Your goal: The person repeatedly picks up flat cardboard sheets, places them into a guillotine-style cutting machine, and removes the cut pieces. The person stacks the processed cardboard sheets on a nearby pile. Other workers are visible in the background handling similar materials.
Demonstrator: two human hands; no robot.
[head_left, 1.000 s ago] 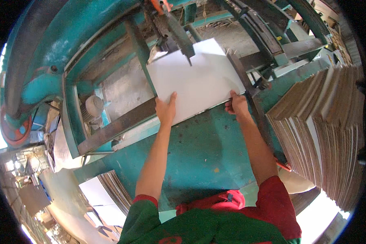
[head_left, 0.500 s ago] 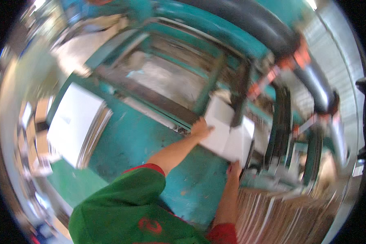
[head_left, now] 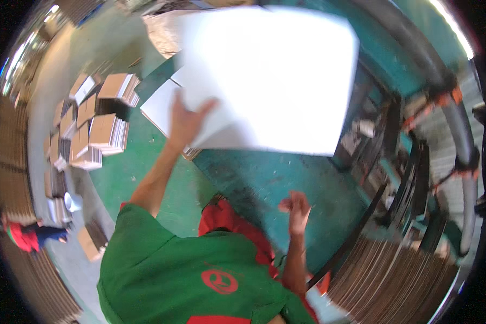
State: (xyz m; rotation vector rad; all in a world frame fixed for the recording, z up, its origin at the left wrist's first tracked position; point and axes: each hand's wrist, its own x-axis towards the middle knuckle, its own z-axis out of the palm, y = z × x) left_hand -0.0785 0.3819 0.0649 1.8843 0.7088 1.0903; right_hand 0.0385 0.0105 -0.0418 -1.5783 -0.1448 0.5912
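A large white board (head_left: 275, 75), blurred and bright, is tilted above the left part of the teal table. My left hand (head_left: 189, 119) is at its left side, fingers and thumb spread; whether the palm touches the board I cannot tell. Partly beneath the board, a stack of white sheets (head_left: 159, 105) shows its left corner. My right hand (head_left: 295, 208) hovers over the teal tabletop (head_left: 270, 181), apart from the board, fingers loosely bent and nothing in them.
Several bundles of brown and white cardboard (head_left: 109, 132) stand on the floor at left, near a white bucket (head_left: 73, 202). Another person (head_left: 27, 235) is at far left. Machine frames (head_left: 399, 162) and a row of brown cardboard sheets (head_left: 389, 281) are at right.
My view has swung left. Both hands were at a folded white piece by the machine; now the left is at the large white board and the right has come away with nothing in it.
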